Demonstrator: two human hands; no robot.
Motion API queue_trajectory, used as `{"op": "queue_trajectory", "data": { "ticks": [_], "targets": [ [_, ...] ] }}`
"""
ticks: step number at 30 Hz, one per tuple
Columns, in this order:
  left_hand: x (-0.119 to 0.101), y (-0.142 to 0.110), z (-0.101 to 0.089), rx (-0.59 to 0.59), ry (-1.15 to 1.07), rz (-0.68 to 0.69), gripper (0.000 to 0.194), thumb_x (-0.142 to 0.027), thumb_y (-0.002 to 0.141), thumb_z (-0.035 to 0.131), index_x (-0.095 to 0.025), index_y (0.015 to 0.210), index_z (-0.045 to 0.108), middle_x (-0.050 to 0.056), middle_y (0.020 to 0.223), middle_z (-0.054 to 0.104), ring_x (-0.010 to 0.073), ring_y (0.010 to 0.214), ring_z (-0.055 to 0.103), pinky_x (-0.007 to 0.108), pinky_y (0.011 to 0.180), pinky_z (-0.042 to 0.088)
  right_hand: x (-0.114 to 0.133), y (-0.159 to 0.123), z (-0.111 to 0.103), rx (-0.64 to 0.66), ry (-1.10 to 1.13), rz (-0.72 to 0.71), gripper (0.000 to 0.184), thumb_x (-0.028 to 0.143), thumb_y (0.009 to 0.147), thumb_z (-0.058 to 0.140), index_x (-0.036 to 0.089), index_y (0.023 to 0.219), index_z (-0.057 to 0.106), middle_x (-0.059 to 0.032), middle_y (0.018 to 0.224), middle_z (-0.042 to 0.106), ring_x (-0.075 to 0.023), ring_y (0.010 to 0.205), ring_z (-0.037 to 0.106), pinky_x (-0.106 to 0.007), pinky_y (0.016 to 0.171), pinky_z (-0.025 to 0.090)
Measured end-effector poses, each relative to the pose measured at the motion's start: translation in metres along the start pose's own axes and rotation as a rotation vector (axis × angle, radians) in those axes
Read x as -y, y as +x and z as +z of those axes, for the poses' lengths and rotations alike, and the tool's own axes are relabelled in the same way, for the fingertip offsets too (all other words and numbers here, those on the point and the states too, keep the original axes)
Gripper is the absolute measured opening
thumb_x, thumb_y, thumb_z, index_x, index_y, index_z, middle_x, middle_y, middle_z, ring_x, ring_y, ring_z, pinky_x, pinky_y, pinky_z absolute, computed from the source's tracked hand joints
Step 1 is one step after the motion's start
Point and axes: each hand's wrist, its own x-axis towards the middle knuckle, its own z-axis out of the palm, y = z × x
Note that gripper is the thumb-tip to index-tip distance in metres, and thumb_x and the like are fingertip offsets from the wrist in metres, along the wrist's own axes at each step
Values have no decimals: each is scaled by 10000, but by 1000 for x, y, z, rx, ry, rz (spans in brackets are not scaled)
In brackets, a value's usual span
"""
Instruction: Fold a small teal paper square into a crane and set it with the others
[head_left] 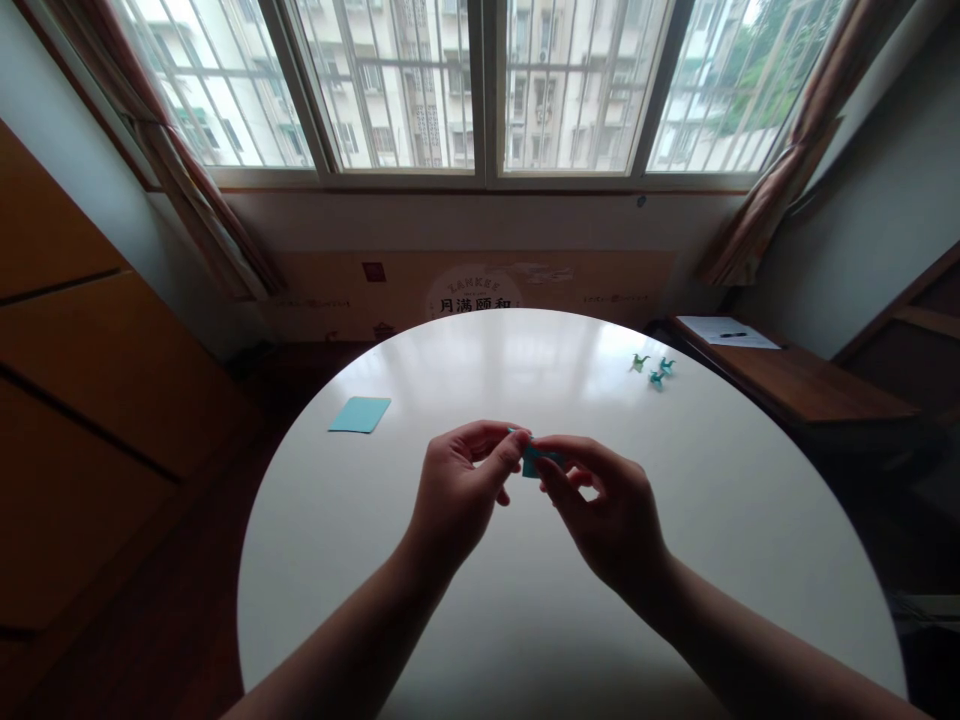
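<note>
Between my two hands, above the middle of the table, is a small piece of folded teal paper (531, 467). My left hand (469, 475) pinches its left end with thumb and forefinger. On the other side, my right hand (604, 495) grips it between thumb and fingers. Much of the paper is hidden by the fingertips, so its full shape does not show. Several small folded paper cranes, among them a green one (638, 363) and a teal one (657, 380), stand at the far right. A stack of square light-blue paper (360, 414) lies at the left.
The round white table (322, 560) has a curved far edge close to a printed box panel (322, 285) under the window. To the right stands a low brown wooden table (817, 380) bearing a white sheet (701, 328) with a pen (733, 335).
</note>
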Motion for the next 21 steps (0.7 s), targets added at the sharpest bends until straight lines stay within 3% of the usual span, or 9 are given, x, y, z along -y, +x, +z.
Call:
{"op": "queue_trajectory", "data": {
  "ticks": [6,13,19,21],
  "targets": [
    [0,1,0,-43,-21,-14,243,-372,820,737,-132,798,770,41,640,666,128,571,569,162,381,421,1,-2,1,2,9,8,130,175,897,675,225,1014,697,-33,883,744,-143,681,697,-219,515,578],
    [-1,3,-7,-174,43,131,282,-409,882,680,-145,811,748,60,800,721,115,605,581,151,395,443,1,-2,-1,-23,-6,19,154,164,894,669,231,1031,688,-23,847,729,-137,661,692,-213,512,571],
    [-6,0,-4,41,58,47,247,-361,801,775,-124,866,751,36,659,685,121,556,592,161,402,459,0,-2,1,-45,23,31,214,179,893,676,248,1092,639,-2,838,724,-144,683,712,-222,549,583],
    [-6,0,-3,54,11,-8,212,-328,802,772,-120,837,748,27,617,666,118,532,585,159,388,443,0,-3,2,-26,33,36,254,184,889,683,256,1124,618,7,827,724,-140,669,710,-227,563,584]
  ]
}}
